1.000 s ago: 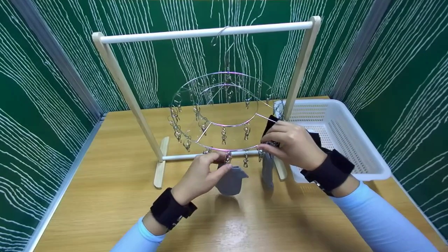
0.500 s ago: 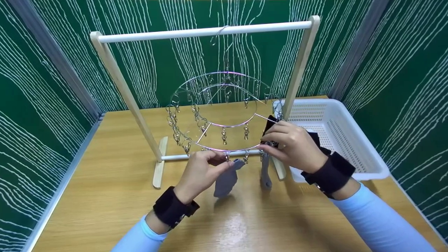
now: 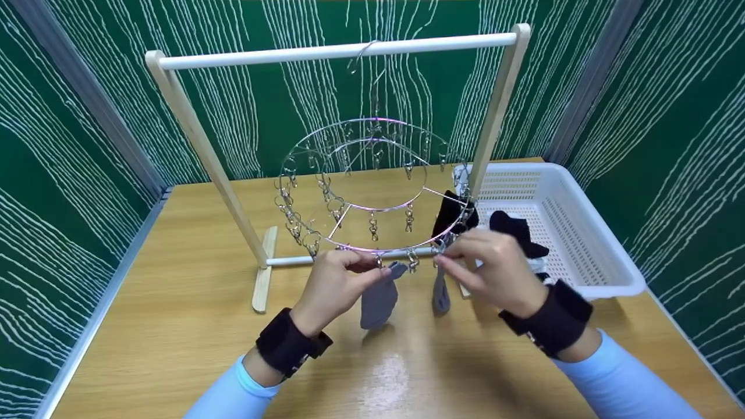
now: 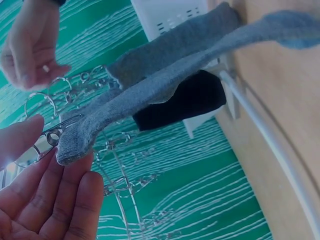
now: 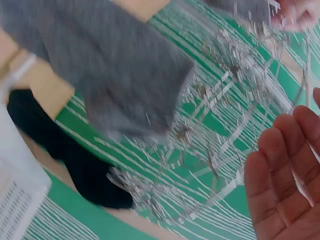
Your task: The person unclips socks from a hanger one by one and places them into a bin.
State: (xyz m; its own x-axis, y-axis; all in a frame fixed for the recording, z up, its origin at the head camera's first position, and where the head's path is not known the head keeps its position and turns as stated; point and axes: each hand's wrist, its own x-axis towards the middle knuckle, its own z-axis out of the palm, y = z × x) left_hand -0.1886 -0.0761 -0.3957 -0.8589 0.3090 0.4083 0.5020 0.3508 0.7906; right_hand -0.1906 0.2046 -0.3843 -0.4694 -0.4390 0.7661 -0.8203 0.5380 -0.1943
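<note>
A round metal clip hanger point(image 3: 377, 119) hangs from the rack, ringed with small clips. My left hand point(image 3: 334, 285) pinches a metal clip point(image 4: 52, 137) between thumb and fingers at its front edge. That clip sits at the cuff of a grey sock point(image 3: 378, 302), which dangles below. A second grey sock point(image 3: 441, 297) hangs to its right, and a black sock point(image 3: 448, 216) farther back. My right hand point(image 3: 500, 270) is beside the second grey sock's top; both wrist views show its fingers loosely extended, holding nothing, apart from the ring.
The wooden rack's white top bar point(image 3: 279, 56) spans above the hanger. A white perforated basket point(image 3: 582, 198) stands right of the rack, with a dark sock point(image 3: 512, 230) inside. Green walls with white lines enclose the table point(image 3: 174, 326) on the sides and back.
My right hand has come away from the hanger's right front edge, shifting slightly right and down, uncovering the black sock there. The left grey sock has turned; my left hand stays at its clip.
</note>
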